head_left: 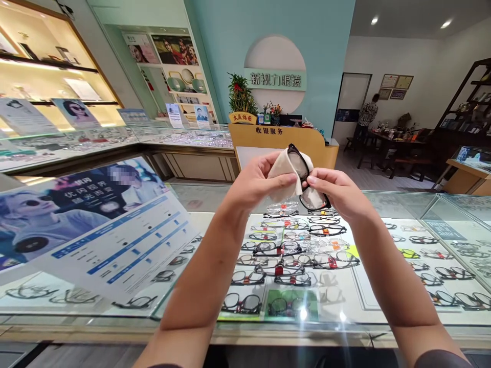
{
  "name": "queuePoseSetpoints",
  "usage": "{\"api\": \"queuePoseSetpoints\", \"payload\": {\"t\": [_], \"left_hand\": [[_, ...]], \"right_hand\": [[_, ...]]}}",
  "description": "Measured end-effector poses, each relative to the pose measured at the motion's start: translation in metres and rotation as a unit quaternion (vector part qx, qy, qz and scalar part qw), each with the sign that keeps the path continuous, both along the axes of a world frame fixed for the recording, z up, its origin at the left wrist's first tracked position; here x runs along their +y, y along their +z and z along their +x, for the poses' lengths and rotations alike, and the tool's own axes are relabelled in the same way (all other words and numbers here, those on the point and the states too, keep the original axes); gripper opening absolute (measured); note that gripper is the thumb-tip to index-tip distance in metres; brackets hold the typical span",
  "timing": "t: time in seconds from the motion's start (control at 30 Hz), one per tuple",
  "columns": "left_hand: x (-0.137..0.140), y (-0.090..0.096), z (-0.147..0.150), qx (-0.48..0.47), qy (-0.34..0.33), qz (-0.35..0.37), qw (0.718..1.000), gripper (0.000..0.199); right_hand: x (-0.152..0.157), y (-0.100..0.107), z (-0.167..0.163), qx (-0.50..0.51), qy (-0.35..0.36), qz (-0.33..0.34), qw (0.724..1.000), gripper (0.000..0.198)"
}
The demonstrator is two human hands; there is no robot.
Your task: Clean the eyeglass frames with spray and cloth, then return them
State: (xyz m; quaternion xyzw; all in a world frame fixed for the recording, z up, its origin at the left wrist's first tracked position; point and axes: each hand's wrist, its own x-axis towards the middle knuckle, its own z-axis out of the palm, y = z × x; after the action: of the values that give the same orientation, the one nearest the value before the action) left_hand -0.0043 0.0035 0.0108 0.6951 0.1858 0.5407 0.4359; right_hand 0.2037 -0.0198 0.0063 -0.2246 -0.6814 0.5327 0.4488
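Both my hands are raised in front of me over a glass display counter. My left hand (268, 176) is closed on a pale cream cloth (283, 166), its thumb pressing the cloth against one lens. A pair of black-framed eyeglasses (307, 164) is held at a steep tilt, one lens above the other. With thumb and fingers pinched near the middle of the frame, my right hand (330, 185) grips the eyeglasses. Part of the cloth shows behind the lenses. My left fingertips are partly hidden by the cloth.
Below my hands, the glass counter (192, 204) holds rows of eyeglasses (278, 249). A large printed price board (126, 225) stands at the left. Farther back are a yellow cashier desk (307, 138) with a plant (242, 94), and a person (367, 117) beside a table.
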Motion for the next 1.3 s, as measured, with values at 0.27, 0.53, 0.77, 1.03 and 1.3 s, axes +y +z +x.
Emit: {"api": "queuePoseSetpoints", "payload": {"t": [0.27, 0.53, 0.77, 1.03, 1.3], "left_hand": [[-0.002, -0.011, 0.025, -0.102, 0.165, 0.068, 0.979, 0.06], [-0.006, -0.005, 0.017, -0.033, 0.067, 0.048, 0.996, 0.056], [0.002, -0.015, 0.024, -0.09, 0.132, 0.066, 0.985, 0.062], [-0.007, -0.014, 0.032, -0.104, 0.162, 0.091, 0.977, 0.053], [0.007, -0.011, 0.018, -0.128, 0.144, 0.024, 0.981, 0.059]], "right_hand": [[-0.004, -0.002, -0.009, 0.005, 0.021, 0.017, 1.0, 0.046], [-0.006, 0.0, 0.0, 0.012, 0.002, -0.038, 0.999, 0.041], [-0.003, -0.004, -0.008, 0.017, 0.015, -0.031, 0.999, 0.047], [-0.003, -0.008, -0.01, 0.031, 0.031, -0.043, 0.998, 0.044], [-0.004, -0.001, -0.002, 0.041, -0.002, -0.013, 0.999, 0.038]]}}
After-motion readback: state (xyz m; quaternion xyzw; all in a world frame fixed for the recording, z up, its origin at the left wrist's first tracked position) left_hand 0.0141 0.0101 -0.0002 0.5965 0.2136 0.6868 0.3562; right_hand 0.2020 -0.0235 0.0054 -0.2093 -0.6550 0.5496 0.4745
